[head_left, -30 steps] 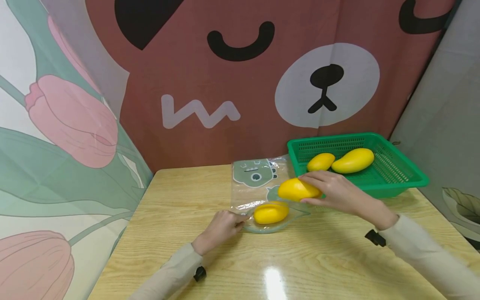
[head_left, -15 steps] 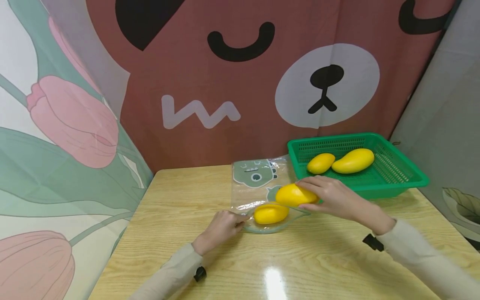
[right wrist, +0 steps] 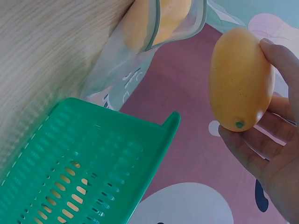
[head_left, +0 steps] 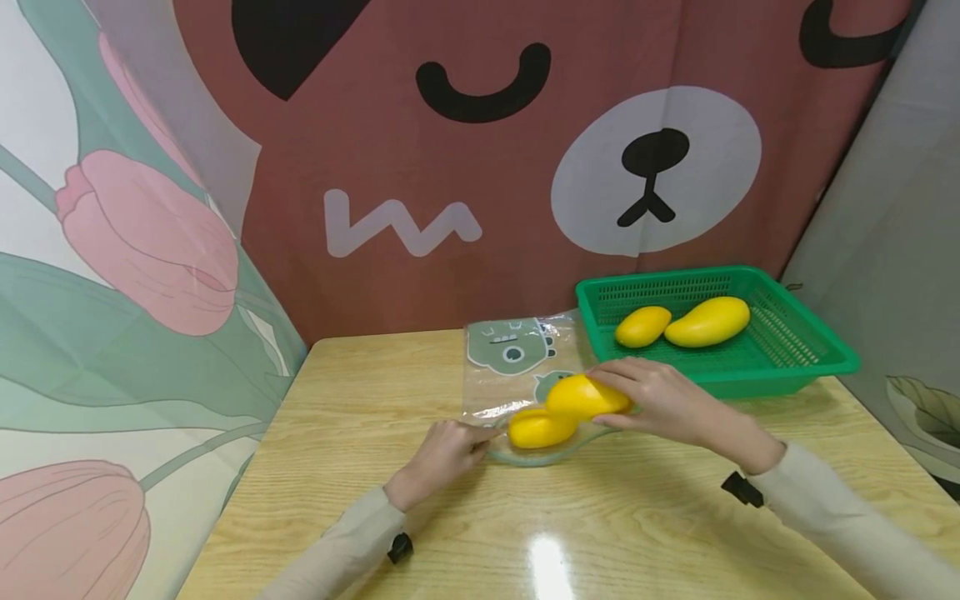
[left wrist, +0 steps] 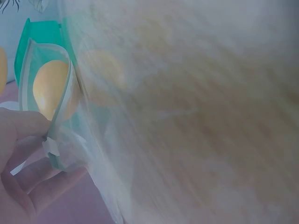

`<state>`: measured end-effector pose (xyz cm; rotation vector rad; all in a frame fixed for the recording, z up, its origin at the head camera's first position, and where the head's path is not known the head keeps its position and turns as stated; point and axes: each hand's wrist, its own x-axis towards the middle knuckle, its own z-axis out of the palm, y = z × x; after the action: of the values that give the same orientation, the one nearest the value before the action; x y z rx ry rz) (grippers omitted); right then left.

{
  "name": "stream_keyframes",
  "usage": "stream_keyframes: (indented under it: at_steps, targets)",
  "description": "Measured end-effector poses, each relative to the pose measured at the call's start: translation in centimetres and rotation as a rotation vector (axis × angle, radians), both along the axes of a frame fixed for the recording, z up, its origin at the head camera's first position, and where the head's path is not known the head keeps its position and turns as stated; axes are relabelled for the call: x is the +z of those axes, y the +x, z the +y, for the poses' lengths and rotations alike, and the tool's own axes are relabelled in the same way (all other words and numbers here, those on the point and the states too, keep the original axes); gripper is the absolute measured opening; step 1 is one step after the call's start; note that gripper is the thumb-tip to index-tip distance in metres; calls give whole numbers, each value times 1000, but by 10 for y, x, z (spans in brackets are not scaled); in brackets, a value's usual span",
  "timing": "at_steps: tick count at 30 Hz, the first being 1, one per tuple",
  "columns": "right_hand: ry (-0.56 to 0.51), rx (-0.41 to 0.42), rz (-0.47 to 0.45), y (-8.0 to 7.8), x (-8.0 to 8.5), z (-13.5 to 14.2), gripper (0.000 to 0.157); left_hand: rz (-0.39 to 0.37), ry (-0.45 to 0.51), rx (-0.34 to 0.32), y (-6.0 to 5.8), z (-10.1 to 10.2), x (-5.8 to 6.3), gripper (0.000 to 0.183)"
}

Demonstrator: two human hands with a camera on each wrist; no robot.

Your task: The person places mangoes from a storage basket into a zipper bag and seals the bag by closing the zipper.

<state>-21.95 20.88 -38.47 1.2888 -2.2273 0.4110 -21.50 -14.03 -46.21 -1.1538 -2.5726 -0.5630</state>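
In the head view my right hand (head_left: 667, 404) holds a yellow mango (head_left: 581, 398) over the mouth of a clear zip bag (head_left: 506, 350) with green cartoon prints. The right wrist view shows thumb and fingers round that mango (right wrist: 240, 81). Another mango (head_left: 540, 429) lies at the bag's open mouth, just below and left of the held one. On the left, my left hand (head_left: 442, 458) pinches the bag's rim; in the left wrist view its fingers are by the white slider (left wrist: 52, 147). From the head view I cannot tell whether the two mangoes touch.
A green perforated basket (head_left: 780, 383) stands at the back right, beside the bag. Two mangoes, one smaller (head_left: 642, 327) and one longer (head_left: 707, 322), lie in it. Behind the wooden table (head_left: 360, 375) hangs a printed bear curtain (head_left: 390, 292).
My right hand has moved left and slightly down, bringing its mango from beside the basket to the bag's mouth. The left hand has stayed on the rim.
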Motion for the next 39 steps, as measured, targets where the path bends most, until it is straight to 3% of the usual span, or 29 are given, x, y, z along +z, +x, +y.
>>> stream_keyframes:
  at_steps: [5,18,32,39]
  targets:
    - [1,15,-3,1,-2,-3,68,30,4,1,-1,0,-1,32]
    - [23,35,-26,6,-10,-10,57,28,10,-1,0,1,0,31]
    - [27,79,-76,12,-19,-19,54,33,8,-7,-1,0,-1,32]
    - [42,78,-59,14,-23,-22,56,37,8,-7,-1,0,-1,32]
